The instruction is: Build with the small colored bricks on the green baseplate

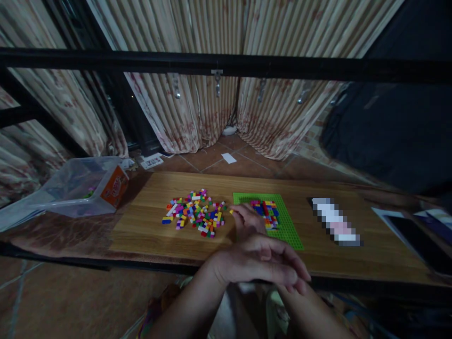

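Nearest me, my bare forearms cross above the front edge of a wooden tabletop (141, 235). Left hand (252, 261) lies over my right wrist, fingers loosely curled and pointing rightward; whether they touch the skin beneath or close on anything, I cannot tell. Right hand (250, 221) reaches out leftward from under it, thumb and forefinger pinched together on a small yellow brick (231, 212), held at the fingertips between pile and plate.

Left of that hand: a loose brick pile (197, 212), spread flat on the wood, many colours (purple, white, orange, blue, red, yellow among them). Just right of the hand, partly behind it: a green studded baseplate (287, 226), bearing a brick build (271, 214) of mixed colours, red and blue plain to see.

Farther right on the wood, an oblong thing (335, 223), pixelated, lies aslant. Off the left end of the tabletop, a clear plastic bin (77, 207) with an orange label (115, 186); some small coloured bits show inside. Beyond, a white card (229, 158) on brown floor tiles (208, 162), and patterned curtains (208, 28) behind a dark horizontal bar (169, 62).
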`<state>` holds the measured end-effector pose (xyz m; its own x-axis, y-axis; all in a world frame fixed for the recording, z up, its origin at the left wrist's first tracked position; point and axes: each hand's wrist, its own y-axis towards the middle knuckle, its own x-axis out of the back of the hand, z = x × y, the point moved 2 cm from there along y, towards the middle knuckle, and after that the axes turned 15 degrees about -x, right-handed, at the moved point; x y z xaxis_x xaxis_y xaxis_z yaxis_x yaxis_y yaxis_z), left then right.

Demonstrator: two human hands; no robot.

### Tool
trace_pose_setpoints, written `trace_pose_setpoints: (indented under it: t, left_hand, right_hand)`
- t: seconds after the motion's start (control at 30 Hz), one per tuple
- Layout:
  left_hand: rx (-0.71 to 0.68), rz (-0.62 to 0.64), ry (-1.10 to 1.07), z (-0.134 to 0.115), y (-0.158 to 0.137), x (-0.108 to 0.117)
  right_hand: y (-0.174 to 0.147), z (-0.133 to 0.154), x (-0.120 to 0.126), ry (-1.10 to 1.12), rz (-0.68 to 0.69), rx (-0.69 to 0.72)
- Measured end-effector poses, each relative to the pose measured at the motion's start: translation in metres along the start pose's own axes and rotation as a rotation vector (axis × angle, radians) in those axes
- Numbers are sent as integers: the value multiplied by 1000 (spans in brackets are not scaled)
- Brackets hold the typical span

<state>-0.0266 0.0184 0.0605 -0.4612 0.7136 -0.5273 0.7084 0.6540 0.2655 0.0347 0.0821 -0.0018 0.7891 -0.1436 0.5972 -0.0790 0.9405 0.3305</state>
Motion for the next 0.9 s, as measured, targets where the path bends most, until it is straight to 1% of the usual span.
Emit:
trace_pose_setpoints:
  t: [0.03, 0.07, 0.13, 0.17, 0.23, 0.27, 0.3, 0.33, 0.37, 0.43, 0.53, 0.67, 0.77, 0.9]
  left_hand:
    - [-31, -63, 29, -3, 1, 2]
    - [-68, -150, 58, -5, 2, 6]
    - [-136, -381, 140, -4, 5, 18]
    - [-157, -511, 209, -1, 6, 26]
    - [-175, -778, 449, 6, 7, 44]
    - [-184, -895, 597, 9, 8, 53]
    - [-183, -977, 726, 13, 8, 61]
    - [-181, -1003, 816, 16, 10, 68]
    - [-181, -997, 892, 19, 12, 73]
    - [-158, -945, 1029, 22, 16, 78]
    - [-97, -856, 1223, 24, 23, 77]
    - [-43, -747, 1461, 27, 31, 71]
    - [11, -705, 1564, 34, 36, 69]
    - [61, -709, 1590, 39, 38, 70]
  right_hand:
    - [-1, -2, 12, 37, -53, -8]
    - [-2, -5, 23, 51, -33, 12]
    - [-1, -13, 45, 79, -27, -25]
    - [1, -19, 54, 66, 5, -56]
    - [8, -30, 70, 22, -89, -142]
    - [12, -34, 75, -5, -108, -155]
    - [16, -38, 77, -33, -130, -160]
    - [20, -41, 79, -60, -133, -149]
    - [24, -43, 78, -83, -122, -129]
    - [30, -46, 75, -122, -82, -74]
    - [36, -47, 67, -168, 2, 0]
    - [41, -50, 61, -210, 65, 2]
    - [43, -53, 59, -218, 62, -18]
    - [43, -57, 59, -176, 2, -73]
